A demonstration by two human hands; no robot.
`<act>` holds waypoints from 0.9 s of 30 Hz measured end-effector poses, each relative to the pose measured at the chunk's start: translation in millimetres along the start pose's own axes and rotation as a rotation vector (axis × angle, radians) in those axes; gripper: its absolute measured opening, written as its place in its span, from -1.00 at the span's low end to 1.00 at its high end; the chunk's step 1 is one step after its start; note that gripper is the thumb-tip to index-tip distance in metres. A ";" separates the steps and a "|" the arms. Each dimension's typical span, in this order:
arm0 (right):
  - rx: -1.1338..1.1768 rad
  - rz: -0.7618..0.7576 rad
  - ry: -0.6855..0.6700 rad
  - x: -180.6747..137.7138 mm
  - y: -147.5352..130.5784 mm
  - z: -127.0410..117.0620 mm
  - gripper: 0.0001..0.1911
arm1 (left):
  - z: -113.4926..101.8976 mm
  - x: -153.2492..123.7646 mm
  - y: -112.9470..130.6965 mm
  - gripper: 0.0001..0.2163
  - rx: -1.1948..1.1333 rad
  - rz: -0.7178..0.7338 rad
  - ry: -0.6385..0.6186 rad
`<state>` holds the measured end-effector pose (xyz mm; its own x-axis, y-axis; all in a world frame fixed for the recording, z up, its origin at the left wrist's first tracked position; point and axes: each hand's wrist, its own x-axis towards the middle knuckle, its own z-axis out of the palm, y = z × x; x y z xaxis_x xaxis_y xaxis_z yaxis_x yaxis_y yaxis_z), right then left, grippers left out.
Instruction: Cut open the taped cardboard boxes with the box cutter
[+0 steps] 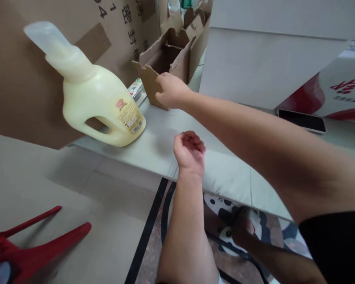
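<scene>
A pale yellow jug (pixel 100 102) with a handle and a frosted cap stands tilted on the white table (pixel 225 173), leaning toward a big cardboard sheet (pixel 23 71). My right hand (pixel 171 90) reaches across the table and grips the flap of a small open cardboard box (pixel 168 59). Nearer to me, my left hand (pixel 189 152) hovers above the table edge, its fingers curled in with nothing visible in them.
A black phone (pixel 301 120) lies on the table at the right, beside a white box with red print (pixel 337 94). Red chair legs (pixel 32 244) stick out at the lower left. A patterned rug (pixel 225 221) lies under the table.
</scene>
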<state>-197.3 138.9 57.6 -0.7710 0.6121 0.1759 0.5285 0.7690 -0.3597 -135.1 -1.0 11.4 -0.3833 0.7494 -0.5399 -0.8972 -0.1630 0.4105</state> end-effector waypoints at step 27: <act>0.287 0.287 0.908 -444.4 117.3 -28.9 -0.82 | 29.5 -27.5 -93.6 -0.60 0.352 0.683 -0.506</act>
<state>217.6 -37.6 -36.3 0.0008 0.7691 0.6391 0.4535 0.5693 -0.6857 -34.1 12.6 9.5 -0.5890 0.7671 0.2541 -0.3611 -0.5312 0.7665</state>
